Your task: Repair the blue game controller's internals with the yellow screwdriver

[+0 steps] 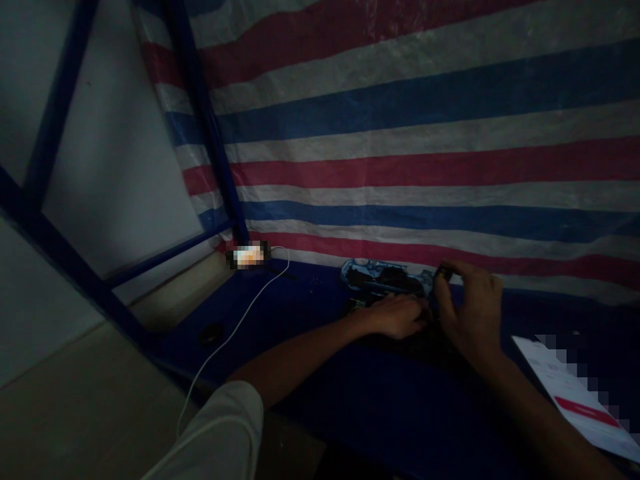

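Observation:
My left hand (400, 315) reaches in low over a blue surface (410, 393), its fingers curled down against something dark that the dim light hides. To its right, my right hand (475, 307) is raised a little, thumb and forefinger pinched on a small dark piece (444, 271) of a kind I cannot make out. Just behind my hands lies a light-blue, open, tray-like shell (351, 275) with dark contents. Under and beside my left hand are more dark items, blurred into shadow.
A striped plastic sheet (400, 160) hangs along the back. Blue metal bars (200, 120) stand on the left. A lit device (249, 256) has a white cable (240, 320) trailing to the front. A small dark round object (210, 333) lies left; a printed paper (565, 387) lies right.

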Action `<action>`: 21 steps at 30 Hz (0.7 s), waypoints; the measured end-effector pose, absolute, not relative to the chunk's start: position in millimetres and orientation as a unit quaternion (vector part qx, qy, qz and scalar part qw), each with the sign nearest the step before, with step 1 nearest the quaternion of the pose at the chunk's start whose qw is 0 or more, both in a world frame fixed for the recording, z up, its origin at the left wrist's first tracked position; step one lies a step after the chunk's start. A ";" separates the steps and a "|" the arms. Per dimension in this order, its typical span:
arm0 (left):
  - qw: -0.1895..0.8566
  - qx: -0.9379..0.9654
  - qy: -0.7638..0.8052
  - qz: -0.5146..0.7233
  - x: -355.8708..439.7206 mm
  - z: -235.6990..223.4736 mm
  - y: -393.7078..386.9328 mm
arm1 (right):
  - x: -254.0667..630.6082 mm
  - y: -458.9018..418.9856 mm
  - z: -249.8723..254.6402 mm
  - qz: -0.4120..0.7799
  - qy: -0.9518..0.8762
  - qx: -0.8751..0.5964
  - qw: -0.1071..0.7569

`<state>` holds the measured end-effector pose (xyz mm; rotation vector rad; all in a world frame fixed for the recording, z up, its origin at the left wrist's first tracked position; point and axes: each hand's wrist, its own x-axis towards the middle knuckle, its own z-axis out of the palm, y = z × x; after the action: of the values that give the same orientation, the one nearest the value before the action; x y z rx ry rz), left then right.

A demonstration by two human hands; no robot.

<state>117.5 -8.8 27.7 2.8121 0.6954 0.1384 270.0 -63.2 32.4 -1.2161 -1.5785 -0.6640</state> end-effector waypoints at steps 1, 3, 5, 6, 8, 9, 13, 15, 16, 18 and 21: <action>0.123 0.963 0.235 0.045 117.4 28.1 -8.9 | 270.2 -62.9 32.1 -0.280 -0.645 -0.502 0.504; 0.128 0.964 0.228 0.042 117.2 28.7 -8.8 | 270.6 -62.6 31.7 -0.291 -0.623 -0.505 0.522; 0.130 0.964 0.227 0.041 117.0 28.8 -8.6 | 270.7 -62.9 31.8 -0.297 -0.610 -0.509 0.530; 0.130 0.964 0.228 0.042 116.9 28.6 -8.5 | 270.6 -63.3 31.9 -0.295 -0.610 -0.511 0.529; 0.133 0.964 0.227 0.046 116.7 28.1 -8.1 | 270.4 -64.3 32.3 -0.286 -0.620 -0.514 0.520; 0.135 0.963 0.228 0.047 116.6 27.8 -8.0 | 270.3 -64.7 32.4 -0.280 -0.626 -0.513 0.516; 0.139 0.964 0.222 0.052 116.9 26.7 -7.1 | 270.7 -64.1 32.0 -0.270 -0.636 -0.509 0.514; 0.139 0.964 0.222 0.053 117.2 26.3 -6.8 | 271.1 -63.0 31.6 -0.274 -0.627 -0.509 0.522; 0.138 0.964 0.223 0.052 117.3 26.2 -6.7 | 271.2 -62.6 31.6 -0.277 -0.622 -0.509 0.526; 0.135 0.963 0.228 0.050 117.3 26.4 -7.0 | 270.7 -62.5 31.8 -0.280 -0.618 -0.509 0.529; 0.135 0.964 0.224 0.051 116.8 27.4 -8.2 | 268.5 -64.2 32.5 -0.269 -0.624 -0.512 0.525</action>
<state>116.8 -8.2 27.4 2.7934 0.6485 0.1474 268.5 -64.2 32.5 -1.2254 -1.4936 -0.6425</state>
